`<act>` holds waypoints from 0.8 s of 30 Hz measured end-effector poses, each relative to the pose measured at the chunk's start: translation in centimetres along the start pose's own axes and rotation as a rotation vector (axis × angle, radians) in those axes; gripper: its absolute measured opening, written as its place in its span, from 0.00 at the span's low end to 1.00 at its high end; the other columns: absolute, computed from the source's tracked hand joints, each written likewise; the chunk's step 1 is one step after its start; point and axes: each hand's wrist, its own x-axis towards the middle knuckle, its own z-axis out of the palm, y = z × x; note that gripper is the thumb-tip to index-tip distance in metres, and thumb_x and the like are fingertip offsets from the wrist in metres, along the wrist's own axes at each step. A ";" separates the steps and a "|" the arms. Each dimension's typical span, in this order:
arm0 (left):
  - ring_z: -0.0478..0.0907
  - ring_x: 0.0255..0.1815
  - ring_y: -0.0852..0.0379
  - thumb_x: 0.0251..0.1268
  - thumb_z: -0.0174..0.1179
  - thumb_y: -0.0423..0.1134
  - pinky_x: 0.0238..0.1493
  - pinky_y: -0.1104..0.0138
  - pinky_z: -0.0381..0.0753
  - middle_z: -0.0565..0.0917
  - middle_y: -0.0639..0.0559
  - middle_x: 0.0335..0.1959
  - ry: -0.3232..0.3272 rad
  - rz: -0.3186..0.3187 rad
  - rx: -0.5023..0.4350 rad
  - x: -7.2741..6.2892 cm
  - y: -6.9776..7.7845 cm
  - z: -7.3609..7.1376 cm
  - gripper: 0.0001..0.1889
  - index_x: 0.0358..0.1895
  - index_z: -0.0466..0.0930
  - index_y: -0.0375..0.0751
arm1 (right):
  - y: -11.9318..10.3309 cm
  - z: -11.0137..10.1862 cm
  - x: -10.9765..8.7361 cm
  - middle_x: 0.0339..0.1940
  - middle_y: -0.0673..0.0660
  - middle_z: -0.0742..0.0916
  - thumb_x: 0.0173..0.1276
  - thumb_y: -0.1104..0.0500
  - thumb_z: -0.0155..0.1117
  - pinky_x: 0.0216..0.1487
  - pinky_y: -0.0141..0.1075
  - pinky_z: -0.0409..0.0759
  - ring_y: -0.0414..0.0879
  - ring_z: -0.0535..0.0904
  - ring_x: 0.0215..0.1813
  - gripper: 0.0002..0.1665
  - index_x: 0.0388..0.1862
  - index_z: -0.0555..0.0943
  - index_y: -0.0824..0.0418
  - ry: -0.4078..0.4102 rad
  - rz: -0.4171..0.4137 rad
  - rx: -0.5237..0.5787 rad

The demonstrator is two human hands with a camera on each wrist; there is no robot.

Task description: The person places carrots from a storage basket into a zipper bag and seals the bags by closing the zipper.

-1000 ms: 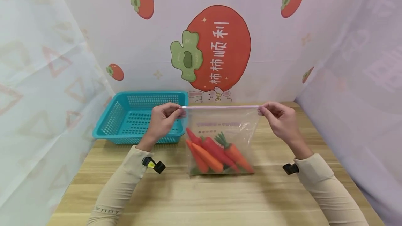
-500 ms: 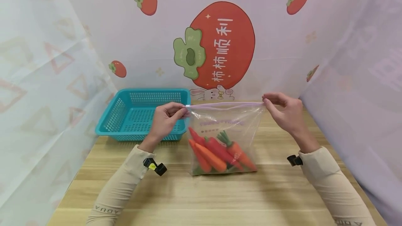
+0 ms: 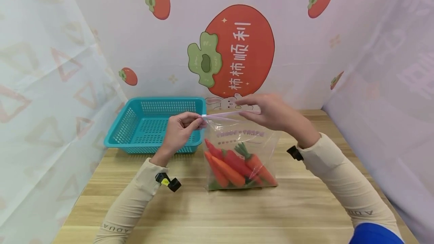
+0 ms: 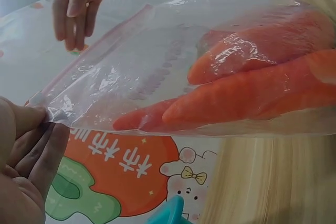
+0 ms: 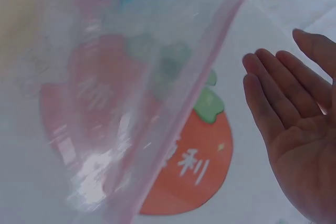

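A clear zip bag with a pink-edged top stands upright on the table. Inside it lie orange carrots, one with a green top, and red peppers; something green at the bottom shows only dimly. My left hand pinches the bag's top left corner at the white slider. Over the right half of the top edge hovers my right hand, its fingers extended and holding nothing. In the right wrist view, that hand is apart from the bag's pink edge.
A turquoise plastic basket stands at the back left, behind my left hand. Printed cloth walls close off the back and both sides of the wooden table.
My right hand has let go of the bag's top right corner and moved left above the top edge. The left hand keeps its pinch at the other corner.
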 end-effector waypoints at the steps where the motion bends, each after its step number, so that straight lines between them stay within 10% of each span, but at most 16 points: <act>1: 0.92 0.39 0.62 0.75 0.64 0.30 0.47 0.62 0.91 0.90 0.27 0.43 -0.002 -0.003 -0.004 -0.1 0.1 0.0 0.08 0.48 0.87 0.27 | -0.4 0.1 0.6 0.60 0.55 0.91 0.72 0.57 0.74 0.61 0.51 0.87 0.52 0.89 0.60 0.25 0.66 0.85 0.58 -0.032 -0.004 0.003; 24: 0.92 0.41 0.62 0.76 0.63 0.31 0.49 0.63 0.91 0.89 0.25 0.45 -0.033 -0.001 -0.031 -0.4 0.8 0.2 0.11 0.51 0.86 0.24 | -3.4 4.3 7.5 0.54 0.54 0.91 0.78 0.64 0.65 0.59 0.38 0.88 0.46 0.88 0.56 0.16 0.61 0.88 0.59 -0.298 -0.163 0.111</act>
